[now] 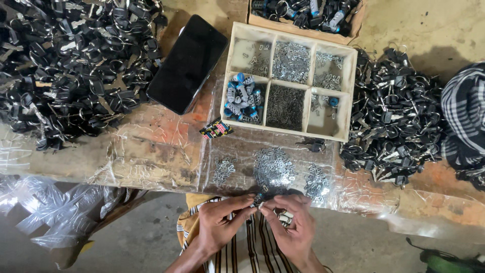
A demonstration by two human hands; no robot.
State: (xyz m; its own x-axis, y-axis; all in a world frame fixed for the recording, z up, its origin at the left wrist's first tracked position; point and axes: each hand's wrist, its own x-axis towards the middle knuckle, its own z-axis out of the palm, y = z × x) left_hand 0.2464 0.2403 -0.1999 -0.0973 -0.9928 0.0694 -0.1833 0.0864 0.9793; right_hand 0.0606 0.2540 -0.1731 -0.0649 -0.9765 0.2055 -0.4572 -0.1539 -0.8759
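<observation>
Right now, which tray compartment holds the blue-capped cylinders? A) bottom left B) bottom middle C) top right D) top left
A: the blue-capped cylinders sit in the bottom-left compartment of the wooden tray, next to the black phone; the bottom-middle compartment holds thin dark metal bits and the top ones hold small silver parts.

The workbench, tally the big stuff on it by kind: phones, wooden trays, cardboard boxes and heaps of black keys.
Phone: 1
Wooden tray: 1
Cardboard box: 1
Heaps of black keys, one left, one right: 2
Total: 5
</observation>
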